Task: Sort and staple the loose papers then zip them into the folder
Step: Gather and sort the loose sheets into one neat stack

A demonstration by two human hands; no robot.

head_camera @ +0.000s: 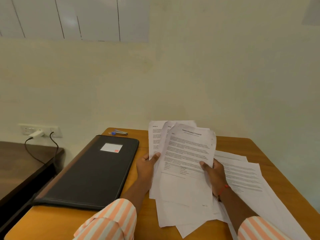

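Several printed sheets [185,153] are fanned out and lifted above the wooden table [256,146]. My left hand [147,165] grips their left edge, thumb on the front. My right hand [213,174] pinches the right edge of the top sheet, which has a bold title. More loose papers [242,172] lie flat on the table to the right and under the held ones. A black zip folder [93,170] with a white label lies closed on the left. A small stapler [120,133] with a blue end sits at the far edge behind the folder.
A dark side table [20,163] stands to the left, lower than the wooden one. A wall socket [39,130] above it has a white plug and black cables hanging down. The cream wall runs right behind the table's far edge.
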